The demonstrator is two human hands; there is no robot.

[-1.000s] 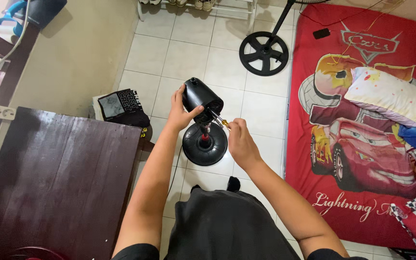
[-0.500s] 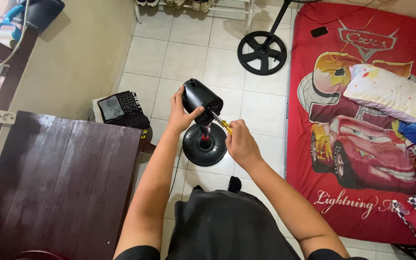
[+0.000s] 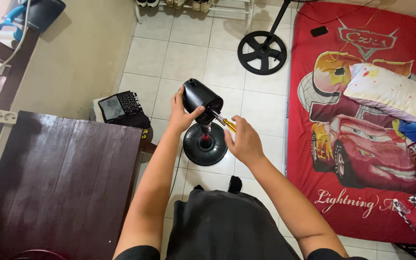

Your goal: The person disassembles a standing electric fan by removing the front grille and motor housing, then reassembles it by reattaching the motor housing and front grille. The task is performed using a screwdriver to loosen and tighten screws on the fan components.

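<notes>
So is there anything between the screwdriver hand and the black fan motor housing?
Nothing visible. The right hand holds the yellow-handled screwdriver with its shaft running straight to the black motor housing, which the left hand grips from the side, off that line.

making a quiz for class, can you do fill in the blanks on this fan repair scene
1. The left hand grips the black rounded ____ housing.
2. The right hand holds a yellow-handled ____.
3. The round black base stands on the white ____ floor.
4. The pillow lies on the ____ mattress.

Missing words: motor; screwdriver; tiled; red
</notes>
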